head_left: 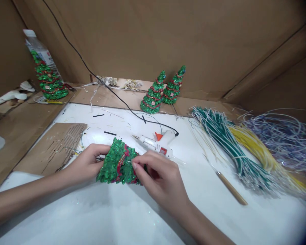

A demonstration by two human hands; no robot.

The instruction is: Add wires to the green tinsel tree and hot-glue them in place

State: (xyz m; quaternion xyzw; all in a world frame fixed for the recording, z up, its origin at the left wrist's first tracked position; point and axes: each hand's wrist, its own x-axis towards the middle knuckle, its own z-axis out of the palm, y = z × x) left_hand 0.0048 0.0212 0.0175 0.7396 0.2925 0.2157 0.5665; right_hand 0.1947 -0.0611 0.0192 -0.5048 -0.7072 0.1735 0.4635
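Observation:
A small green glitter Christmas tree (114, 163) with a red garland lies on its side above the white tabletop, its wide base toward the left. My left hand (93, 161) is closed around the base end, and the fingertips behind it are hidden. On the other side, my right hand (162, 175) pinches thumb and forefinger together against the decorated face. Whatever sits in that pinch is too small or too covered to name. The tip of the tree is concealed behind my right hand. Just beyond lies a white hot glue gun (153, 143) with an orange-red trigger.
Two finished-looking trees (153, 97) stand at the back, another tree (49, 80) by a plastic bottle (40, 47) at left. Green wire bundles (226, 143), yellow wires (255, 146) and a wooden-handled tool (232, 189) lie right. A black cord (102, 80) crosses behind; scored cardboard (51, 146) lies left.

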